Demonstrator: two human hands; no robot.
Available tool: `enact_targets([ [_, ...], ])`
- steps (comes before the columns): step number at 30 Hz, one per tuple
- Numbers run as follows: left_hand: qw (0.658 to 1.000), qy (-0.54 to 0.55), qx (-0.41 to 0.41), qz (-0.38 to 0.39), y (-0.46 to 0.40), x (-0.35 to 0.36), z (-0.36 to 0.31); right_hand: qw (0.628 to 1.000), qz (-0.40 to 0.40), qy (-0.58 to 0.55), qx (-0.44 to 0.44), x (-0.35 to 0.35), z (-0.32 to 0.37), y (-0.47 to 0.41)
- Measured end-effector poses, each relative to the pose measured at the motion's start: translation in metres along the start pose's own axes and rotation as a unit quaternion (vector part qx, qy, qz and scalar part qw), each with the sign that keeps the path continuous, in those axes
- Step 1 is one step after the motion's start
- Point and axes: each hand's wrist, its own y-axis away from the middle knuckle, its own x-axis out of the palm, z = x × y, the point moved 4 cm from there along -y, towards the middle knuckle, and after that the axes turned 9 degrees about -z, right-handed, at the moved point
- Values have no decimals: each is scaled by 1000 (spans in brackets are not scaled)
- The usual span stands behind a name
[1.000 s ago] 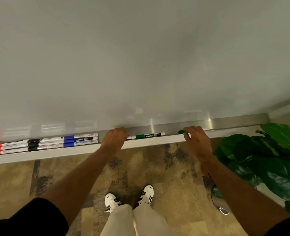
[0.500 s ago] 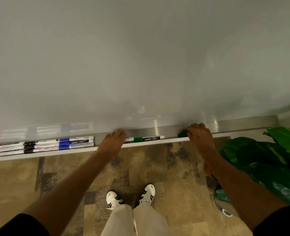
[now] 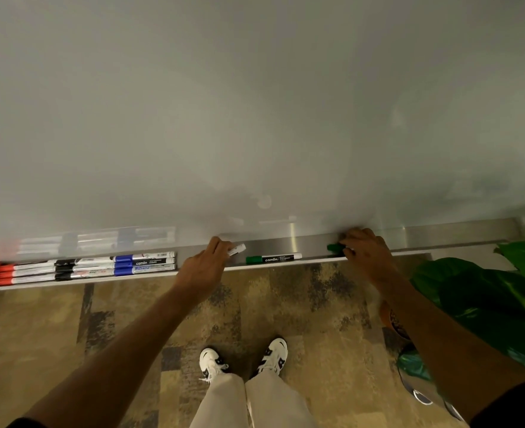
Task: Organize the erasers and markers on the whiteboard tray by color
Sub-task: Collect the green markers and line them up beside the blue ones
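Left hand (image 3: 207, 263) grip clamped on a white marker (image 3: 236, 249) left of the green marker (image 3: 273, 258); right hand (image 3: 364, 253) grip closed on a green item (image 3: 335, 248) to its right, on the tray (image 3: 378, 242).

I have one view only, from the head camera, looking forward and steeply down along the whiteboard (image 3: 255, 103). It sits close: the board fills the upper half, the tray (image 3: 316, 242) crosses the middle, and the carpet (image 3: 286, 304) and shoes (image 3: 213, 362) lie straight below. Wide-angle bending curves the tray line. Both forearms reach in from the bottom corners.
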Motion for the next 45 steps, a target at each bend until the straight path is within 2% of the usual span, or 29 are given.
enact_targets([
  [5,1000,-1,-17,9,4,-1,-3,999,-22,-11,-28,-1,10,-2],
  [11,999,-11,-34,-3,18,-10,2,989,19,-56,-135,-4,76,2],
  [15,998,1,-61,-21,35,-19,13,986,36,-32,-157,12,107,-2],
  [24,991,10,-104,-78,87,-41,45,986,92,-6,-137,40,131,-6],
  [29,988,11,-131,-87,111,-46,62,990,84,-23,-110,39,135,-6],
  [34,985,45,-143,-89,124,-53,75,994,42,-49,-88,30,152,-2],
  [39,987,69,-110,-90,132,-69,89,994,17,-65,-89,19,188,1],
  [45,983,85,-130,-93,165,-91,126,993,19,-78,-82,24,243,-6],
])
